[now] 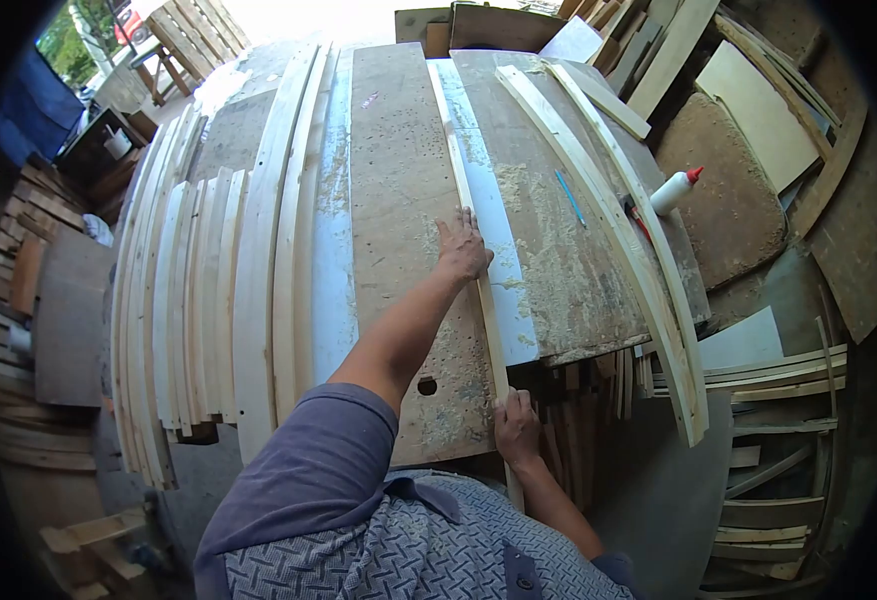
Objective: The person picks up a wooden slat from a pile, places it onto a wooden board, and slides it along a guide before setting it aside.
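Note:
A long, narrow wooden strip (pixel 463 172) runs lengthwise along the right edge of a worn, pitted board (pixel 398 150), and its near end passes down by my body. My left hand (pixel 463 246) grips the strip about midway, thumb out to the left over the board. Closer to me, my right hand (pixel 516 425) is closed around the same strip, just past the bench's front edge. Part of the right fingers is hidden by the hand itself.
Several wooden strips (pixel 258 250) lie side by side on the left. To the right are two long strips (pixel 598 190), a blue pencil (pixel 569 197), and a white glue bottle with a red cap (pixel 674 192). Sawdust covers the bench (pixel 558 280). Offcuts (pixel 778 530) are stacked at lower right.

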Motion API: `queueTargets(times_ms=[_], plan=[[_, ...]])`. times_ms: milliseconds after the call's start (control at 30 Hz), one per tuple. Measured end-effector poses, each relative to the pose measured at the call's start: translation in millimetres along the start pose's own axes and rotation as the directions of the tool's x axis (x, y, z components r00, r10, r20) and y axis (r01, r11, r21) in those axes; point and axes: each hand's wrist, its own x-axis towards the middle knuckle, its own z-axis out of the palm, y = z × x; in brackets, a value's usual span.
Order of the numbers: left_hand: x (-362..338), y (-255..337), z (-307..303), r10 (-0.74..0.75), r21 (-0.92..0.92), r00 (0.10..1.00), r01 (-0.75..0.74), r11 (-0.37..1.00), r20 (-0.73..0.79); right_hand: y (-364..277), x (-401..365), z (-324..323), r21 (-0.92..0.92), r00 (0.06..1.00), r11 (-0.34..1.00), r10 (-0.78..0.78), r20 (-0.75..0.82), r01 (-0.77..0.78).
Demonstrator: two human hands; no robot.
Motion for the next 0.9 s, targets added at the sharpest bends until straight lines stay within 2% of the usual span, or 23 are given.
queueTargets(times_ms=[333, 467, 633, 700, 733, 800, 833, 900], plan=[[53.6, -19.4, -14.8, -0.017, 0.015, 1.000, 0.016, 1.000, 0.022, 11.2, 55.1, 25.3, 0.030, 0.999, 0.999, -0.029, -0.031, 0.029], [77.0, -26.3, -20.4, -0.046, 0.034, 0.998, 0.045, 0.998, 0.044, 5.9, 78.8, 26.6, 0.087, 1.000, 0.996, 0.019, -0.025, -0.017], [94.5, -39.0, -28.9, -0.073, 0.038, 0.994, 0.070, 0.997, 0.076, 8.6, 106.4, 36.1, 0.074, 0.999, 0.997, -0.035, -0.041, 0.038], [94.1, -50.4, -23.0, -0.081, -0.130, 0.996, 0.085, 0.988, 0.038, 7.7, 119.1, 38.0, 0.084, 0.999, 0.996, -0.022, -0.033, 0.024], [90.5, -57.0, -17.7, -0.084, -0.126, 0.996, 0.089, 0.988, 0.042, 6.7, 124.5, 39.4, 0.094, 1.000, 0.996, -0.012, -0.018, 0.014], [72.7, -69.9, -7.3, -0.092, -0.182, 0.992, 0.075, 0.980, -0.089, 3.7, 136.4, 41.0, 0.108, 1.000, 0.994, -0.009, -0.015, 0.010], [61.4, -75.3, -1.1, -0.098, -0.179, 0.991, 0.082, 0.980, -0.086, 2.3, 142.9, 41.3, 0.117, 1.000, 0.993, -0.002, -0.021, 0.005], [35.2, -86.3, 17.8, -0.203, -0.282, 0.934, 0.118, 0.952, -0.293, 2.2, 156.2, 45.5, 0.127, 0.999, 0.992, -0.008, -0.034, 0.012]])
